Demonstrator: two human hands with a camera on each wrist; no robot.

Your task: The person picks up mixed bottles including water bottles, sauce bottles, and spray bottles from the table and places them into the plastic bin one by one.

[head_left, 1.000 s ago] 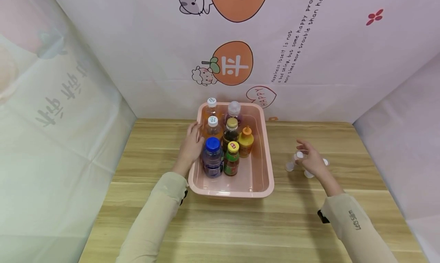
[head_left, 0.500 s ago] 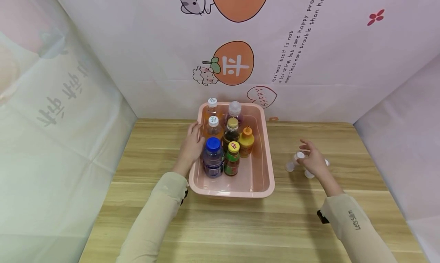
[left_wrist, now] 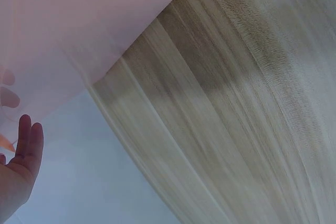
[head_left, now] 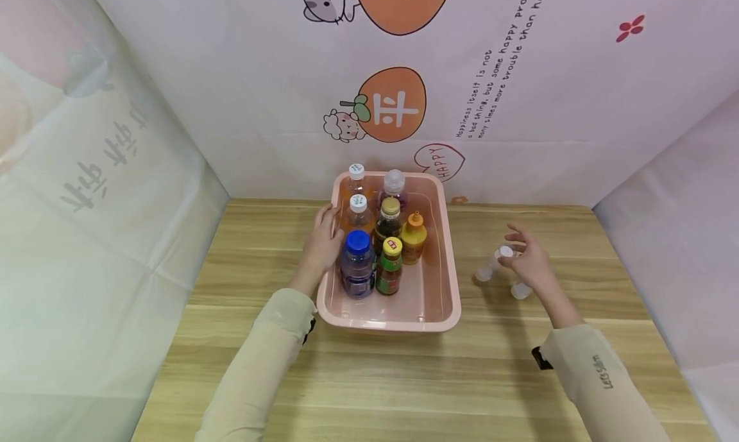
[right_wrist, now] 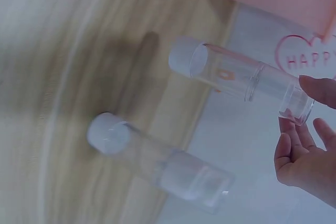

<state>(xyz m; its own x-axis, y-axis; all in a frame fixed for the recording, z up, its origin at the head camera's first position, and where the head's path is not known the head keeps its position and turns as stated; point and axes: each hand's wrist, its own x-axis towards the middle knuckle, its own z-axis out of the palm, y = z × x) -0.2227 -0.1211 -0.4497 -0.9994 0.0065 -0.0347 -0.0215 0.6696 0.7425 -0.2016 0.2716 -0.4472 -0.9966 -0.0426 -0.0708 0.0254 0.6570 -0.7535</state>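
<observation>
My right hand (head_left: 532, 262) pinches the end of a clear plastic tube (right_wrist: 228, 74) between thumb and fingertips. Its white end (right_wrist: 188, 57) hangs a little above the table, apart from its shadow. A second tube (right_wrist: 160, 163), similar and with a white end, stands beside it; in the head view my hand partly covers that tube (head_left: 521, 290). My left hand (head_left: 319, 244) rests along the left side of a pink tub (head_left: 447, 269), its thumb at the rim. In the left wrist view its fingers (left_wrist: 29, 142) are fairly straight beside the tub's wall.
Several bottles stand in the tub, among them a blue-capped bottle (head_left: 358, 265), a yellow-capped bottle (head_left: 389, 269) and a yellow squeeze bottle (head_left: 413, 240). The tub's right side shows bare floor. Printed cloth (head_left: 260, 108) walls off the wooden table (head_left: 404, 391) behind and at both sides.
My right hand has risen slightly and shifted away from me, lifting the tube it pinches. The other tube stays where it was. My left hand and the tub have not moved.
</observation>
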